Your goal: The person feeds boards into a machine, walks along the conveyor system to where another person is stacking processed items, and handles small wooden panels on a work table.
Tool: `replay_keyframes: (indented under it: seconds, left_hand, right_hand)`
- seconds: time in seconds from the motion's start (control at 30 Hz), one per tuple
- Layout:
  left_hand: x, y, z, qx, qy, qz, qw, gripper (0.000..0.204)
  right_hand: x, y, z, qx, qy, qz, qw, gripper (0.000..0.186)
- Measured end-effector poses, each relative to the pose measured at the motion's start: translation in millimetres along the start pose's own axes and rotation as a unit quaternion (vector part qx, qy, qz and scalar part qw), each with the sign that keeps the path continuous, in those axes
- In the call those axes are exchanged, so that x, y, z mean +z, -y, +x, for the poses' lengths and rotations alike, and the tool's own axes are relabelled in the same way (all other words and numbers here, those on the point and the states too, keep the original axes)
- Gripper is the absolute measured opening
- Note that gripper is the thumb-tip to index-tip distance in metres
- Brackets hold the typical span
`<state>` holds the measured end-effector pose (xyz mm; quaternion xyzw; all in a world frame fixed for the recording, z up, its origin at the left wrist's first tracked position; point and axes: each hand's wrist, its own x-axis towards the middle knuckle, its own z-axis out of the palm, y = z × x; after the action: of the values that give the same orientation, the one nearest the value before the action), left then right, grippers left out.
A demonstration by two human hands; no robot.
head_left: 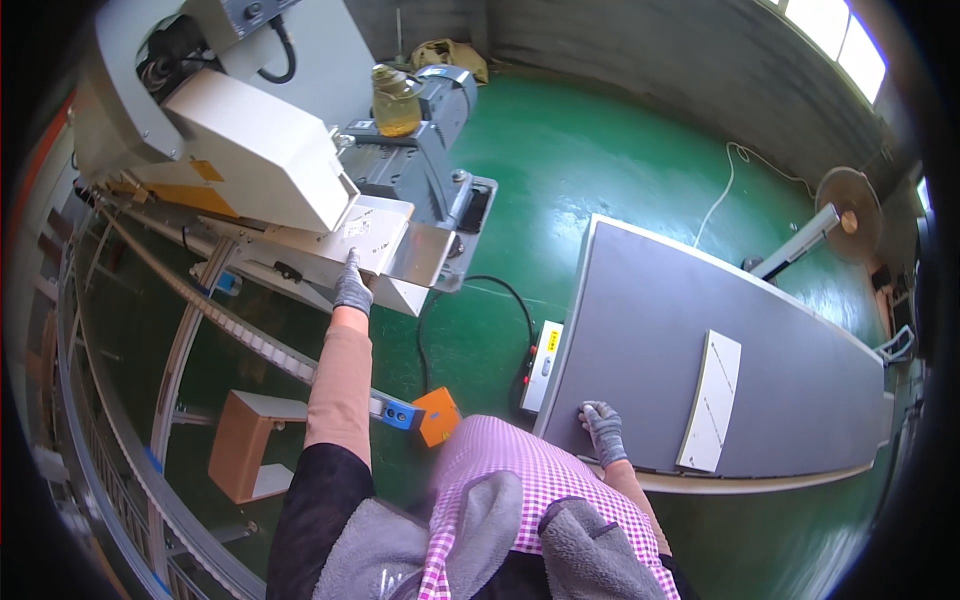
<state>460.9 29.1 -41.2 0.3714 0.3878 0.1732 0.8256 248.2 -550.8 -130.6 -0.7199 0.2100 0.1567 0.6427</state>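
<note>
My left hand (pixel 352 285), in a grey glove, reaches to a flat white board (pixel 368 232) jutting out of the machine (pixel 265 140) at the left. Its fingers stretch onto the board's near edge. A metal plate (pixel 420 256) sits at the board's right end. My right hand (pixel 603 432), also gloved, rests by the near edge of a dark conveyor belt (pixel 640 320), fingers curled in and nothing visible in them. To its right, a long white board (pixel 712 400) with printed marks lies on the belt.
A roller rail (pixel 250 340) curves along the left, ending near an orange piece (pixel 437 416). A brown and white box-shaped part (pixel 245 450) stands below it. Behind the machine sit a motor (pixel 445 100) and a jar of yellow liquid (pixel 396 105). A round fan (pixel 850 215) stands beyond the conveyor.
</note>
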Motion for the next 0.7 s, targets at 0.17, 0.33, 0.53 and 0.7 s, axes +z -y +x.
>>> replay_keyframes:
  seconds: [0.17,0.33,0.53,0.7]
  left_hand:
    - [37.6,36.6,-64.7,-0.003,0.041,0.005,0.999,0.028]
    - [25.0,88.9,-117.9,-0.022,0.095,-0.016,0.995,0.028]
    - [29.5,171.6,-294.7,-0.088,0.219,0.046,0.971,0.033]
    - [50.1,212.6,-383.8,-0.126,0.332,0.32,0.878,0.045]
  right_hand:
    - [-7.7,-16.0,7.6,-0.019,-0.016,-0.053,0.998,0.021]
    - [6.3,4.5,10.6,-0.067,0.062,-0.086,0.992,0.03]
    - [25.5,55.9,-20.5,0.077,0.239,0.26,0.932,0.074]
    - [7.0,95.4,-72.5,0.072,0.232,0.527,0.815,0.054]
